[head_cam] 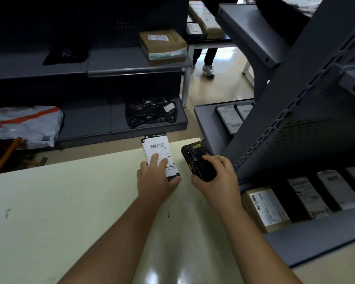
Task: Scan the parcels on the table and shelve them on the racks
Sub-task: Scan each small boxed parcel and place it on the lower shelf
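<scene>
Pale green table (70, 201) fills the lower left of the view, bordered by dark grey racks: one rack (131, 66) stands behind the table, another (295, 111) to the right.

Item 1. A small black parcel (158, 146) lies at the far edge of the table, white label facing up. Its long axis runs away from the person, with the far end leaning slightly left and projecting past the table edge. The barcode sits at the far end of the label.

Item 2. The left hand (155, 181) rests palm down on the near half of the parcel. Its fingers (154, 160) lie nearly straight and flat on the label, and the thumb stretches along the near end. Nothing is gripped.

Item 3. The right hand (217, 179) grips a black handheld scanner (195, 158), fingers curled round its near end. The scanner sits just right of the parcel, not touching it, and its long axis is roughly parallel to the parcel's. Whether it rests on the table cannot be determined.

Item 4. On the back rack are a taped cardboard box (164, 48) on the upper shelf, a black bag (150, 113) below it, and a grey bag with an orange stripe (27, 124) at the left. A labelled brown box (266, 208) stands on the right rack's lower shelf, among other parcels.
</scene>
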`<action>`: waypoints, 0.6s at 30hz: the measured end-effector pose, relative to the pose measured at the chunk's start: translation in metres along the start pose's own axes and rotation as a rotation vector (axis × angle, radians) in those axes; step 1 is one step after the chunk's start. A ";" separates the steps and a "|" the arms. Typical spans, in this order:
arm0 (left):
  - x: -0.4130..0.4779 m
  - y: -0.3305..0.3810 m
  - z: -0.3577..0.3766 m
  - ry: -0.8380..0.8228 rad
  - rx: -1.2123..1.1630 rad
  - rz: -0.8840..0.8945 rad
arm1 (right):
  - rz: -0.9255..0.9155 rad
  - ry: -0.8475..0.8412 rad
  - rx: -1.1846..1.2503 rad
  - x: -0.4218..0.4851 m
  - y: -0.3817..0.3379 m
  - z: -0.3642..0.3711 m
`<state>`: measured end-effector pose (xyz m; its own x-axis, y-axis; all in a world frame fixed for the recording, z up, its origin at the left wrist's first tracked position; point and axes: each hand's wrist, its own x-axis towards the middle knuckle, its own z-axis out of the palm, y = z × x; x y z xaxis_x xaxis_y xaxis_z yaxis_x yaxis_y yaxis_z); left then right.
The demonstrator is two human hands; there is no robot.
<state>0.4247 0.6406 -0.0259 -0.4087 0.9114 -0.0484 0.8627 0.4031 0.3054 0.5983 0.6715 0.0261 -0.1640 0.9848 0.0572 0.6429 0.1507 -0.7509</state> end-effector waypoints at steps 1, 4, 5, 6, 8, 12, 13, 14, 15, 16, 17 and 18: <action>0.000 0.003 0.001 0.005 -0.042 -0.035 | -0.005 0.002 -0.001 0.000 0.000 -0.001; 0.000 0.006 0.000 -0.022 -0.117 -0.089 | -0.012 -0.006 -0.016 -0.002 0.000 -0.002; -0.002 0.003 0.000 -0.023 -0.120 -0.093 | -0.014 -0.012 -0.020 -0.003 -0.001 -0.002; -0.004 0.000 0.000 -0.012 -0.116 -0.087 | -0.019 -0.017 -0.024 -0.005 -0.002 -0.002; -0.010 -0.007 -0.004 0.036 -0.114 -0.048 | -0.036 -0.022 -0.022 -0.009 -0.009 -0.003; -0.020 -0.014 -0.041 0.175 -0.194 -0.016 | -0.092 -0.021 0.036 -0.014 -0.036 -0.014; -0.023 -0.014 -0.057 0.221 -0.206 -0.008 | -0.110 -0.018 0.055 -0.015 -0.047 -0.019; -0.027 -0.015 -0.075 0.269 -0.217 0.000 | -0.129 -0.014 0.076 -0.016 -0.059 -0.025; -0.031 -0.017 -0.093 0.316 -0.227 0.008 | -0.150 -0.007 0.097 -0.017 -0.072 -0.030; -0.037 -0.018 -0.112 0.362 -0.236 0.019 | -0.178 0.003 0.114 -0.018 -0.086 -0.037; -0.043 -0.020 -0.129 0.406 -0.241 0.032 | -0.209 0.013 0.126 -0.019 -0.099 -0.044; -0.050 -0.022 -0.147 0.452 -0.241 0.044 | -0.239 0.017 0.135 -0.020 -0.113 -0.051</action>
<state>0.3826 0.5744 0.1095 -0.5076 0.7786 0.3690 0.8104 0.2860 0.5113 0.5674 0.6388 0.1438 -0.2857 0.9240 0.2541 0.4817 0.3677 -0.7955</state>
